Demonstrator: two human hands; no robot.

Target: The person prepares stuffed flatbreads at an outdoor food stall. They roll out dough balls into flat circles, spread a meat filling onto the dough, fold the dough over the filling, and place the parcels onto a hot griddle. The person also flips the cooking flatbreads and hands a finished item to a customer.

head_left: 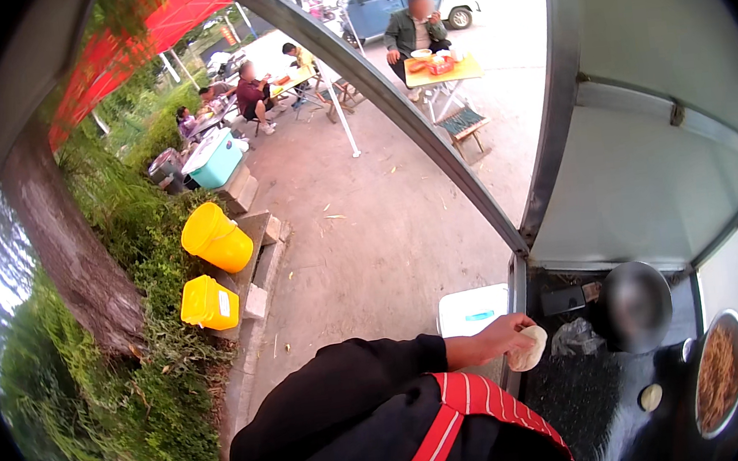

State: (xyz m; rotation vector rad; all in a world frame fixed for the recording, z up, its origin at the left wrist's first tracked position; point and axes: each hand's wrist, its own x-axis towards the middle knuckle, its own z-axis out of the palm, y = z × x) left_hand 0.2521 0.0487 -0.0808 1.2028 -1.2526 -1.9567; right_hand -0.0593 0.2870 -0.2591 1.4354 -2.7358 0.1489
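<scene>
My left hand (502, 338) is closed round the edge of a pale, round flatbread (529, 349), raw or cooked I cannot tell. It is held up at the near edge of the dark worktop (572, 398). My left arm, in a black sleeve, reaches across from the lower left. A small pale round piece (651, 397) lies farther right on the worktop. Beside it stands a large metal bowl of brown shredded food (717, 375). My right hand is out of view.
A round metal pan (637, 307) and a crumpled clear bag (577, 338) sit at the worktop's back. A metal post (394, 121) slants across. Beyond are a white lidded box (473, 312), yellow buckets (216, 237) and people seated at folding tables (451, 69).
</scene>
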